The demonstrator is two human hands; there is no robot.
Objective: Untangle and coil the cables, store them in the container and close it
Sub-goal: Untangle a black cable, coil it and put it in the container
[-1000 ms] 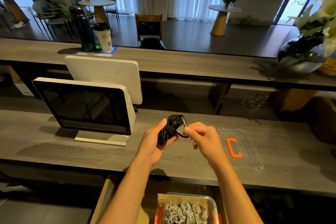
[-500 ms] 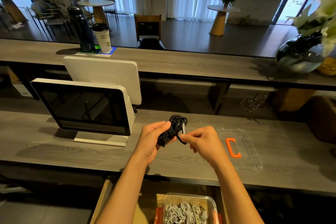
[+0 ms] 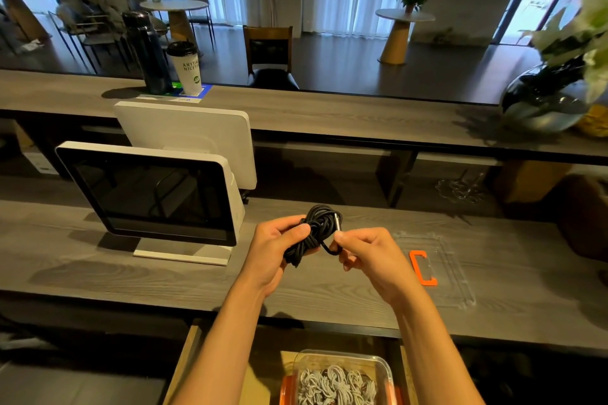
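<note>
Right hand (image 3: 368, 253) has drawn closer to black cable (image 3: 312, 230) coil.

**Black cable bundle held over the counter**

I see my left hand (image 3: 274, 250) gripping a coiled black braided cable (image 3: 312, 231) above the grey wood-grain counter (image 3: 98, 273). My right hand (image 3: 368, 256) pinches its loose end near the silver plug. A clear plastic lid with an orange latch (image 3: 437, 270) lies to the right; a clear container of pale cables (image 3: 335, 381) sits below.
</note>
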